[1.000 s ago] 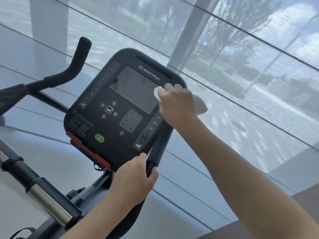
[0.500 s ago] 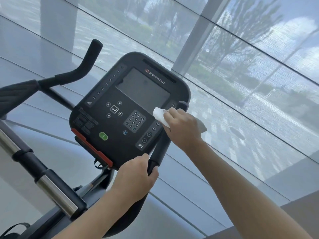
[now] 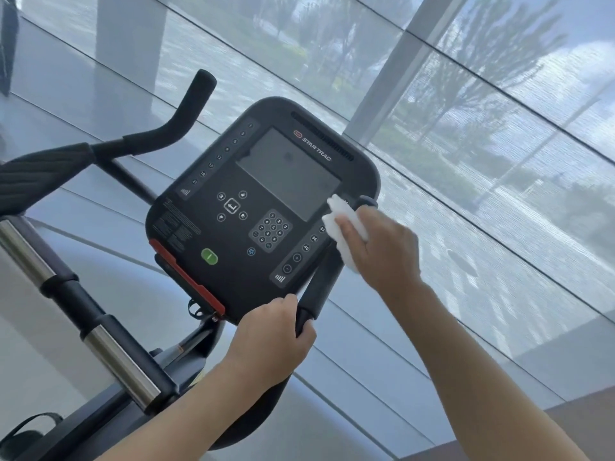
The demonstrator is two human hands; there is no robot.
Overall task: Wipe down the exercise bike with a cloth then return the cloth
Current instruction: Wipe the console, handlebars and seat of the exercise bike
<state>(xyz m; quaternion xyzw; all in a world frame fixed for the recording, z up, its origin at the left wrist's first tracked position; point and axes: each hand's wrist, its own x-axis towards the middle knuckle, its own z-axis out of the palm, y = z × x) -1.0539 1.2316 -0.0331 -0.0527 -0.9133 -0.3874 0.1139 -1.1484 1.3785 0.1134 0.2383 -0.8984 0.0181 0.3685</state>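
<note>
Since approx half a sec ago the right hand (image 3: 382,251) has slid the white folded cloth (image 3: 346,227) a little up the right edge of the black exercise-bike console (image 3: 233,234), w/ the cloth's far tip now touching the lower right corner of the grey display screen (image 3: 289,171). Right grip: fingers curled over the cloth, pressing it flat on the console by the number buttons. Left hand (image 3: 269,344) wraps the near end of the black padded handlebar (image 3: 319,294) just below the console, thumb on the console's near edge, steadying it.

Cloth looks thin, soft & light, prob damp; it bunches easily, so best held w/ fingers spread across the fold, not pinched at a corner. Console face is stiff plastic, buttons raised, so light pressure seems enough. Left side of console, far left handlebar (image 3: 179,121) & chrome post (image 3: 109,347) look not yet wiped; cloth return comes after.
</note>
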